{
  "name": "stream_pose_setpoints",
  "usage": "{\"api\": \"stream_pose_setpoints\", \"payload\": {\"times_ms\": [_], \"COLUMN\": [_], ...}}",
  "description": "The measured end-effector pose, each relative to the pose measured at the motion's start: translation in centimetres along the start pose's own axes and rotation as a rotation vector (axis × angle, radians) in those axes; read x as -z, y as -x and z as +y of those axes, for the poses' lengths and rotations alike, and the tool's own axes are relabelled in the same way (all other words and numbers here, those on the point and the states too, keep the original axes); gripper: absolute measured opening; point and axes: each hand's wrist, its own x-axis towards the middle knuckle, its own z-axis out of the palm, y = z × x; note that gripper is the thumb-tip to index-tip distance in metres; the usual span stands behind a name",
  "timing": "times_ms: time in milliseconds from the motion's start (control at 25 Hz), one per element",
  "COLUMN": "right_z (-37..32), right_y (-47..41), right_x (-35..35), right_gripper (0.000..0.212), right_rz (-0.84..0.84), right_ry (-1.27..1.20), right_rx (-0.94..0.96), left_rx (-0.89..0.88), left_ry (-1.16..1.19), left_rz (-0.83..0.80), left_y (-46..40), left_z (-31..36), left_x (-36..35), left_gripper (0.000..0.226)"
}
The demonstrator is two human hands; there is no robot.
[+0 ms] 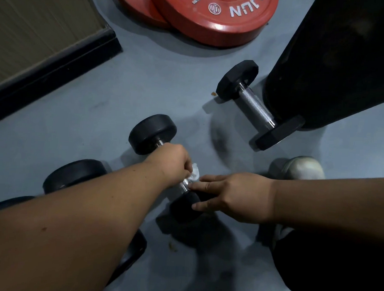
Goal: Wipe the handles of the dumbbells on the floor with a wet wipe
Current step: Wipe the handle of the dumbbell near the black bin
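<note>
Floor (pixel 122 92); wipe (pixel 194 173) under left hand (pixel 174 161)

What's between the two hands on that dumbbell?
In the head view, a crumpled white wet wipe sits on the dumbbell's metal handle, between the left hand gripping it and the right hand steadying the near end.

Red weight plates (pixel 213 15), black bag (pixel 338 59)
</note>
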Motion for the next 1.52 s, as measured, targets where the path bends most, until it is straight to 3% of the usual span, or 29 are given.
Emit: {"api": "stream_pose_setpoints", "payload": {"times_ms": [160,320,720,1200,1320,1520], "right_z": [0.0,0.0,-0.1,-0.8,-0.9,-0.9], "right_y": [-0.1,-0.2,0.2,-1.0,-0.9,-0.8], "right_x": [-0.3,-0.1,-0.4,0.3,0.4,1.0], "right_gripper": [0.042,0.041,0.058,0.063,0.062,0.066], "right_rz": [-0.013,-0.020,-0.117,-0.179,-0.204,-0.222], "right_ry": [-0.038,-0.053,-0.095,-0.089,-0.110,-0.123], "right_rx": [-0.005,-0.005,-0.012,0.022,0.016,0.013], "left_rx": [-0.026,0.067,0.195,0.062,0.108,0.203], "left_ry": [0.031,0.037,-0.113,0.039,0.018,-0.068], "left_rz": [-0.037,0.019,0.126,-0.115,-0.074,0.038], "left_y": [0.1,-0.3,-1.5,0.4,0.3,-0.2], "left_z": [-0.2,-1.0,-3.1,-0.7,-1.2,-2.3], "left_x": [-0.2,0.0,1.3,-0.4,-0.1,1.4], "left_gripper": [0.009,0.010,0.013,0.009,0.017,0.012]}}
